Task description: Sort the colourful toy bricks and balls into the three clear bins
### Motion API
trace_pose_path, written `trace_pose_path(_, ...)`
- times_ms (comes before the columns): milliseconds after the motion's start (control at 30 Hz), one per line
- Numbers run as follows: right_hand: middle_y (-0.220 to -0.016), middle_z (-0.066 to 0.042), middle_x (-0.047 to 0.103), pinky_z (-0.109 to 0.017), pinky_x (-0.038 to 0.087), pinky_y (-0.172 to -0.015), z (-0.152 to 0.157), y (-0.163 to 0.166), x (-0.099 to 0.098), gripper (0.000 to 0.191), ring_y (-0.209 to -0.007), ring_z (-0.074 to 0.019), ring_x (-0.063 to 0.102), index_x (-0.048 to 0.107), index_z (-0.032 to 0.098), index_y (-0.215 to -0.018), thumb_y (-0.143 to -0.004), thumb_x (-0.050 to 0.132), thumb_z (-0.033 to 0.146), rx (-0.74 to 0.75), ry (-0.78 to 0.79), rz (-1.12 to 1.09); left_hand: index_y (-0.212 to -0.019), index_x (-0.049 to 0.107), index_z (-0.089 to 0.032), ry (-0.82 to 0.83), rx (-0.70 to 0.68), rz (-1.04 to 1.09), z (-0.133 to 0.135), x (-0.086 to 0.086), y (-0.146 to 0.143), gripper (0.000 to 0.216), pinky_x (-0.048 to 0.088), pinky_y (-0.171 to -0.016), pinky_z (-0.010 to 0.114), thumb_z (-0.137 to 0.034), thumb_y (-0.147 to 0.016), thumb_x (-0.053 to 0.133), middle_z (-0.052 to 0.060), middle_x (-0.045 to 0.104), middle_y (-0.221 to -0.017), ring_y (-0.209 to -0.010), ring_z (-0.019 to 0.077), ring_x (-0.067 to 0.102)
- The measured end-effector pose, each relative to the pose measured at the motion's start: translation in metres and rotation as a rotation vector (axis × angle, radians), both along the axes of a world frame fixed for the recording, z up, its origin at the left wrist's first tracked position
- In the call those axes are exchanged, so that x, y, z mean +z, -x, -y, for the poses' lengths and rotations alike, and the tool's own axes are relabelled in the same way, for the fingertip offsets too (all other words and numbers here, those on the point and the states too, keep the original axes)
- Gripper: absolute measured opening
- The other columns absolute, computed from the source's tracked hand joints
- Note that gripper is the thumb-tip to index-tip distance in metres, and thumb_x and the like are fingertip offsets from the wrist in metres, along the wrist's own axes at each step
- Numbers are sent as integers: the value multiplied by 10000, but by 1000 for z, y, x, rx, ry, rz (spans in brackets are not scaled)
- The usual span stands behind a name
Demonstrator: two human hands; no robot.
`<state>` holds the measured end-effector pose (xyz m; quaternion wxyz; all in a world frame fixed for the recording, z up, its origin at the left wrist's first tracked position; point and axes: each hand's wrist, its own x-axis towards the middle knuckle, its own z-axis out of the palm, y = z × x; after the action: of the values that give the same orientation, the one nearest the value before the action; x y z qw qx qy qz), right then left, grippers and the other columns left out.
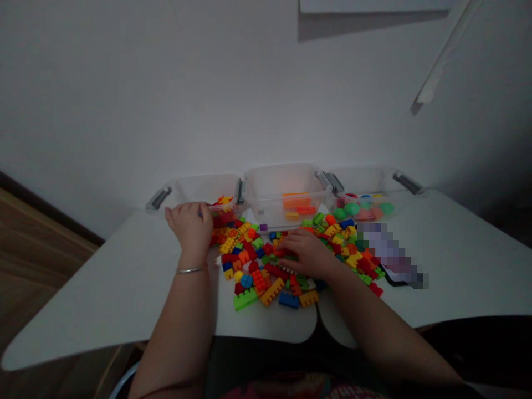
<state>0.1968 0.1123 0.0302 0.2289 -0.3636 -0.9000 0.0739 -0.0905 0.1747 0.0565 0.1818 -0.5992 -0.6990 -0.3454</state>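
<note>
My left hand is at the front rim of the left clear plastic box, its fingers curled. A small dark bluish bit shows by the thumb, too little to tell what it is. Red and yellow pieces lie inside that box. My right hand rests palm down on the pile of toy building bricks, fingers stretched out and slightly apart over red and green bricks. Anything under its palm is hidden. Near me, at the front of the pile, lie a blue brick and a light green brick.
Behind the pile, a middle clear box holds several orange and yellow bricks. The right clear box contains round green, red and blue pieces. A phone with a blurred-out screen lies right of the pile. The white table meets the wall behind.
</note>
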Motion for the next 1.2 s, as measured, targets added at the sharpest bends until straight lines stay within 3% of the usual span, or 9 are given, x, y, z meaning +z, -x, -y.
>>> trace_pose_path(233, -998, -71, 693, -375, 434, -918, -3, -4, -2, 305, -993, -221, 589, 684, 194, -1010, -756, 748, 350, 13, 35, -21, -1014, 698, -189, 15, -84, 80, 12, 20, -12, 295, 175, -1096, 617, -297, -874, 462, 135, 663, -1135, -1142, 330, 533)
trace_pose_path(300, -1016, -83, 690, -390, 431, -944, -4, -5, -3, 325, -1036, -236, 578, 678, 182, -1002, -739, 758, 355, 11, 41, -22, -1028, 687, -203, -80, -181, 84, 20, 28, -23, 266, 223, -1088, 585, -315, -850, 525, 118, 645, -1173, -1166, 322, 520)
trace_pose_path(400, -1047, -95, 681, -410, 425, -981, -3, -5, -3, 335, -1105, -255, 549, 660, 174, -980, -736, 751, 385, -5, 44, -41, -1015, 677, -197, -141, -434, 55, 31, 33, -46, 240, 361, -1028, 486, -311, -856, 538, 105, 650, -1128, -1119, 279, 547)
trace_pose_path(567, -1060, -100, 675, -417, 423, -997, -1, -5, -2, 327, -1125, -270, 533, 652, 173, -916, -695, 777, 379, -33, 24, -32, -1009, 666, -215, 32, -859, -3, 33, 8, -73, 197, 444, -957, 401, -270, -897, 513, 72, 667, -1068, -1043, 219, 583)
trace_pose_path(633, -1060, -93, 677, -417, 425, -991, -2, -6, -3, 314, -1102, -266, 546, 658, 173, -909, -690, 781, 361, -29, 19, -21, -979, 671, -212, 142, -948, 10, 28, -6, -74, 187, 471, -904, 383, -254, -905, 505, 69, 679, -1004, -988, 211, 597)
trace_pose_path(767, -1096, -87, 676, -429, 415, -999, -4, -7, -7, 263, -1139, -274, 536, 662, 183, -847, -681, 790, 342, -9, 3, -23, -921, 683, -213, 240, -961, 26, 21, -21, -65, 168, 479, -869, 387, -249, -898, 520, 61, 692, -926, -923, 213, 612)
trace_pose_path(933, -1035, -82, 690, -415, 429, -971, -5, -7, -8, 231, -1089, -259, 557, 664, 183, -867, -706, 781, 300, -27, -24, -48, -912, 683, -206, 252, -949, 129, 26, -21, -62, 171, 477, -874, 391, -259, -898, 521, 60, 697, -908, -917, 209, 619)
trace_pose_path(1033, -955, -70, 695, -399, 451, -907, -6, -5, -10, 224, -974, -240, 582, 660, 187, -922, -742, 758, 278, -88, -48, -69, -899, 681, -216, 330, -972, 217, 31, -22, -70, 134, 494, -825, 370, -264, -865, 561, 44, 696, -883, -873, 203, 627)
trace_pose_path(1200, -944, -55, 693, -375, 445, -884, -7, -1, -15, 197, -945, -224, 589, 649, 205, -974, -794, 716, 247, -103, -102, -140, -871, 661, -213, 477, -1029, 358, 38, -25, -82, 90, 511, -771, 332, -241, -796, 621, 17, 678, -852, -830, 187, 634)
